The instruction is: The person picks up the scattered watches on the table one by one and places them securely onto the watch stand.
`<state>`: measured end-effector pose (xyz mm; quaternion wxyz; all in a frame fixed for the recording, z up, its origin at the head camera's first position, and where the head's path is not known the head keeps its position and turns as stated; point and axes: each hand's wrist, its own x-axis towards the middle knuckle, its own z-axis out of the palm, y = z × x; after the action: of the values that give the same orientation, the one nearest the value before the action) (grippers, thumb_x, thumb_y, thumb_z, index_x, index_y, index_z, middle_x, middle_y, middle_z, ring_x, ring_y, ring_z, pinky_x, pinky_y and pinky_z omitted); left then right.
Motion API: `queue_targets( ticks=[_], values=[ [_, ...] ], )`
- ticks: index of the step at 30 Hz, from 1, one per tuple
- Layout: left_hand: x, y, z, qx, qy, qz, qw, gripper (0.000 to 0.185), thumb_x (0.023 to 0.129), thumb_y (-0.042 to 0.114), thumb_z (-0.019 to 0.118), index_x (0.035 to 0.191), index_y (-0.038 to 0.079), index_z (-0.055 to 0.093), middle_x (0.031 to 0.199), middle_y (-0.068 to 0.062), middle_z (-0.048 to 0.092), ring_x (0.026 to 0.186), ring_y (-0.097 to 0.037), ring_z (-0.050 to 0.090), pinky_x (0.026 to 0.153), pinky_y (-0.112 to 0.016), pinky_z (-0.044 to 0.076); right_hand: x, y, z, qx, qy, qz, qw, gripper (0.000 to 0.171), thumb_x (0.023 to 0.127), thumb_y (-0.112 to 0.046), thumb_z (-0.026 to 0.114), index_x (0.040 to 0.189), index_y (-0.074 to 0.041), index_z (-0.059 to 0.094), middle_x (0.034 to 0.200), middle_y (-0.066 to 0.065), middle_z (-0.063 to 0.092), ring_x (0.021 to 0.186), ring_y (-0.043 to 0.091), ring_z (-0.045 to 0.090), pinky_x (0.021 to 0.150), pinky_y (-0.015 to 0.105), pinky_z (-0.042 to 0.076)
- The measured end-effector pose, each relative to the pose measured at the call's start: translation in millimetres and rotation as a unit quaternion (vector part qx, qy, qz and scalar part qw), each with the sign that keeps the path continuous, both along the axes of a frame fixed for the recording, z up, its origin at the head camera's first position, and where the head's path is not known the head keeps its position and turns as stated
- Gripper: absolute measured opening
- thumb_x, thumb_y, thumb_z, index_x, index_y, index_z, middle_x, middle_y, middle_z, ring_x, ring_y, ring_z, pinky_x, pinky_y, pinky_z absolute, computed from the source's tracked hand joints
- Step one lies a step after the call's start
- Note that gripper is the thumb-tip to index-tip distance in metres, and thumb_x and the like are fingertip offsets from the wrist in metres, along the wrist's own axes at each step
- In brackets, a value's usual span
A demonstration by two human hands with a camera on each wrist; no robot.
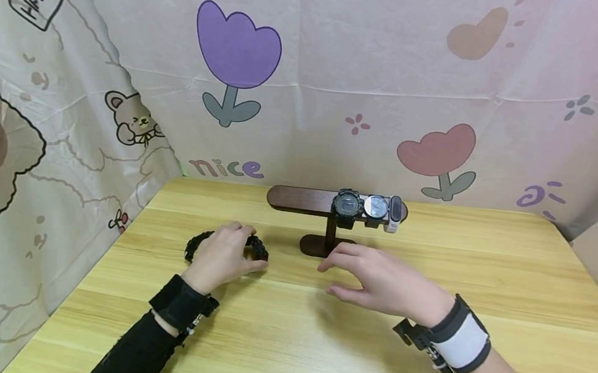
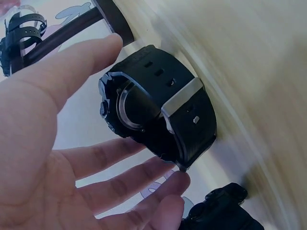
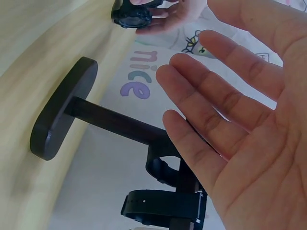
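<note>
In the head view my left hand (image 1: 221, 256) is on the left of the table, thumb and fingers around a black watch (image 1: 257, 247). The left wrist view shows this watch (image 2: 192, 108) buckled in a loop, with a metal keeper on its strap. A second black watch (image 1: 192, 245) lies just left of that hand. My right hand (image 1: 382, 280) hovers in front of a dark wooden watch stand (image 1: 297, 199), fingers loosely extended, holding nothing. On the stand's right half hang a black digital watch (image 1: 347, 204), a silver-faced watch (image 1: 376, 206) and a white-strapped fitness band (image 1: 395, 210).
The light wooden table (image 1: 313, 354) reaches back to a printed cloth (image 1: 337, 43) with flowers and the word "nice". Another printed cloth (image 1: 60, 141) hangs along the left edge. The stand's oval base (image 1: 314, 245) sits near the table's rear.
</note>
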<state>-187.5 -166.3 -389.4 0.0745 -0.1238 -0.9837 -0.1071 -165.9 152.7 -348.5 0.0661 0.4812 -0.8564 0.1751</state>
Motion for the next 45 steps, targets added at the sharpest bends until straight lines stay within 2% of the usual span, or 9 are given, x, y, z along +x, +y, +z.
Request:
queue_targets(
  ticks=[15, 19, 25, 33, 39, 45],
  values=[
    [-1.5, -2, 0.2, -0.002, -0.006, 0.002, 1.0, 0.072, 0.081, 0.051, 0.092, 0.133, 0.005, 0.071, 0.113, -0.016, 0.074, 0.087, -0.033, 0.074, 0.064, -0.043, 0.06, -5.0, -2, -5.8, 0.012, -0.028, -0.009, 1.0, 0.028, 0.098, -0.027, 0.079, 0.124, -0.016, 0.076, 0.117, -0.004, 0.073, 0.103, 0.01, 0.073, 0.093, 0.032, 0.062],
    [-2.0, -3, 0.1, 0.003, -0.006, 0.006, 1.0, 0.069, 0.081, 0.05, 0.093, 0.131, 0.006, 0.071, 0.11, -0.014, 0.074, 0.083, -0.028, 0.071, 0.061, -0.04, 0.057, -6.4, -2, -6.7, 0.016, -0.037, -0.012, 0.999, 0.029, 0.098, -0.027, 0.079, 0.124, -0.016, 0.076, 0.118, -0.003, 0.073, 0.105, 0.013, 0.073, 0.094, 0.034, 0.062],
    [-1.5, -2, 2.6, 0.023, -0.001, 0.005, 0.9997, 0.066, 0.081, 0.047, 0.093, 0.129, 0.007, 0.071, 0.111, -0.013, 0.075, 0.085, -0.026, 0.07, 0.066, -0.043, 0.059, -8.1, -2, -8.0, 0.016, -0.039, -0.009, 0.999, 0.03, 0.098, -0.026, 0.08, 0.125, -0.014, 0.076, 0.118, -0.002, 0.073, 0.106, 0.016, 0.074, 0.094, 0.034, 0.063],
    [2.6, 1, 9.6, 0.04, 0.004, -0.008, 0.9992, 0.064, 0.081, 0.046, 0.093, 0.128, 0.008, 0.07, 0.116, -0.013, 0.075, 0.099, -0.034, 0.075, 0.075, -0.05, 0.063, -9.1, -3, -9.3, 0.02, -0.044, -0.013, 0.999, 0.03, 0.098, -0.027, 0.079, 0.126, -0.015, 0.076, 0.119, -0.002, 0.073, 0.108, 0.018, 0.074, 0.095, 0.036, 0.062],
    [8.0, 8, 18.0, 0.048, 0.0, -0.023, 0.9986, 0.064, 0.081, 0.045, 0.094, 0.128, 0.01, 0.07, 0.118, -0.011, 0.075, 0.1, -0.032, 0.075, 0.08, -0.049, 0.063, -9.8, -1, -11.4, 0.019, -0.046, -0.011, 0.999, 0.032, 0.098, -0.026, 0.079, 0.126, -0.013, 0.076, 0.118, 0.001, 0.074, 0.107, 0.019, 0.074, 0.095, 0.035, 0.063],
    [19.2, 16, 30.1, 0.041, -0.002, -0.045, 0.9981, 0.064, 0.079, 0.045, 0.095, 0.127, 0.011, 0.07, 0.116, -0.01, 0.075, 0.097, -0.031, 0.075, 0.077, -0.047, 0.063, -8.8, -1, -12.2, 0.014, -0.043, -0.01, 0.999, 0.033, 0.096, -0.025, 0.081, 0.126, -0.012, 0.076, 0.118, 0.0, 0.074, 0.105, 0.017, 0.075, 0.093, 0.033, 0.063]
  ],
)
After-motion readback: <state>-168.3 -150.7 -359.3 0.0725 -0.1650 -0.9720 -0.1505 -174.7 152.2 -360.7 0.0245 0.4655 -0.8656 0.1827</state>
